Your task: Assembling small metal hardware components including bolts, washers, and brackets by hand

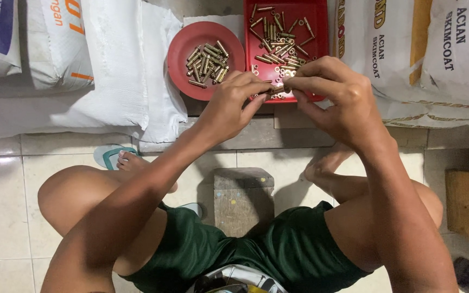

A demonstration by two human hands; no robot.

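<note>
Brass bolt (278, 88) between both hands (283, 100)

A small brass-coloured bolt (278, 88) lies level between the two hands, pinched at its left end by the fingertips of the left hand (229, 106) and at its right end by the thumb and fingers of the right hand (335, 97). Only a short stretch of its metal shank shows between the fingertips; the rest is covered. It is held in the air just above the near edge of a red square tray (317, 32), with both hands almost touching each other around it.
</note>
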